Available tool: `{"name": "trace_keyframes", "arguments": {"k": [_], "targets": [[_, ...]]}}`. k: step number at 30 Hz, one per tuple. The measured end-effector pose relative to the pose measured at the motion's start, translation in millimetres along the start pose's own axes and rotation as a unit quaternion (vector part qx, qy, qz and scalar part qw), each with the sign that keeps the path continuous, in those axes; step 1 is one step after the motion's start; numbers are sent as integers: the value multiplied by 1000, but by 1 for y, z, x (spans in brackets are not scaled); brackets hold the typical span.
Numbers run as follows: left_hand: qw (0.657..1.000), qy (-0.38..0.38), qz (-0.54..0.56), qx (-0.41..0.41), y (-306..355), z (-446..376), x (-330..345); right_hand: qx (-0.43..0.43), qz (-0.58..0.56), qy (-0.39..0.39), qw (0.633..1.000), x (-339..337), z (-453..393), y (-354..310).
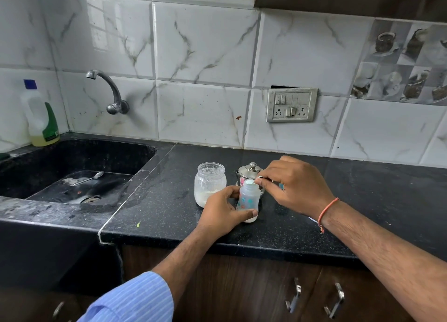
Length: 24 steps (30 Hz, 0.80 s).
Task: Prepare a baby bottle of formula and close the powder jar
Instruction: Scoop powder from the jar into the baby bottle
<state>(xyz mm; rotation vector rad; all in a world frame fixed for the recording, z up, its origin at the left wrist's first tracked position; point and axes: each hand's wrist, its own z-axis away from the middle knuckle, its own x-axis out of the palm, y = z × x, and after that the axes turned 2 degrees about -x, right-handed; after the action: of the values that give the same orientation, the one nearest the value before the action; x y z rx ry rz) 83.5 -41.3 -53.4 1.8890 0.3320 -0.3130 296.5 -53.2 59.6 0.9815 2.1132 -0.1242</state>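
Gripping upright bottle [249,198] with left hand [223,212], mouth pointing up; right hand [297,183] pinching scoop [259,178] over it; print unreadable.

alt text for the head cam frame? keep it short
On a black counter, the left hand steadies an open baby bottle while the right hand tips a small scoop over its mouth. An uncapped powder jar and a lidded steel pot stand just behind; a sink lies left.

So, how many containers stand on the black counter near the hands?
3: a glass jar, a baby bottle held in the left hand, a steel pot behind it. Hands may hide more.
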Motion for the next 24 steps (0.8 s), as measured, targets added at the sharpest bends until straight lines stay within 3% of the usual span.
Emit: {"name": "trace_keyframes", "arguments": {"k": [15, 19, 21, 24], "targets": [[1000, 11, -19, -4, 4, 2, 0, 30, -7, -9, 999, 5, -1, 3], [999, 15, -26, -13, 8, 4, -1, 112, -38, -30, 992, 4, -2, 2], [999, 16, -34, -21, 11, 5, -2, 197, -78, -24, 977, 3, -4, 2], [999, 22, -46, -20, 14, 9, -2, 361, -220, -23, 906, 8, -10, 6]]}}
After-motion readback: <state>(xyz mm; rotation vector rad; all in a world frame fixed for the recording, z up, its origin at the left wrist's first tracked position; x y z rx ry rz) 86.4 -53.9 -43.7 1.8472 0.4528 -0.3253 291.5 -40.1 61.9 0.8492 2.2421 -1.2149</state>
